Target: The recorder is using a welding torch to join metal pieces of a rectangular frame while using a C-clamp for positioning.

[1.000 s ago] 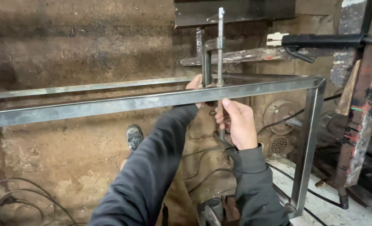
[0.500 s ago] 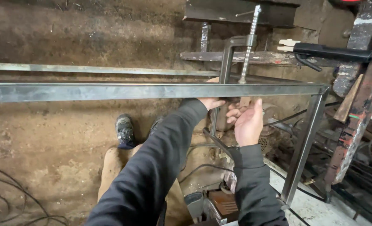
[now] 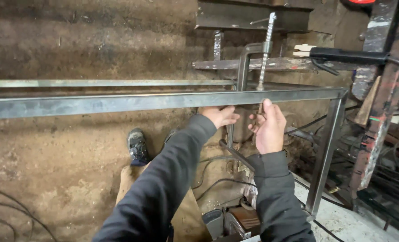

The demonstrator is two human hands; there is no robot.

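A steel frame of square tube [image 3: 119,103] runs across the view at chest height, with a corner leg [image 3: 325,152] on the right. A large screw clamp [image 3: 243,62] stands through the frame, its threaded screw [image 3: 266,49] rising above the tube. My left hand [image 3: 219,116] is just under the near tube, fingers curled on the clamp's bar. My right hand [image 3: 267,126] is beside it, closed on the lower end of the screw. Both arms wear dark sleeves.
A black electrode holder [image 3: 343,56] with a cable lies on a rusty steel shelf [image 3: 222,65] behind the frame. A rusty post [image 3: 379,112] and tangled cables stand at the right. My shoe [image 3: 137,145] rests on the dirt floor, and a small machine [image 3: 240,222] sits below.
My right hand has risen from the clamp's lower bar to the screw's lower end just under the tube. My left hand has dropped below the near tube. The view has tilted.
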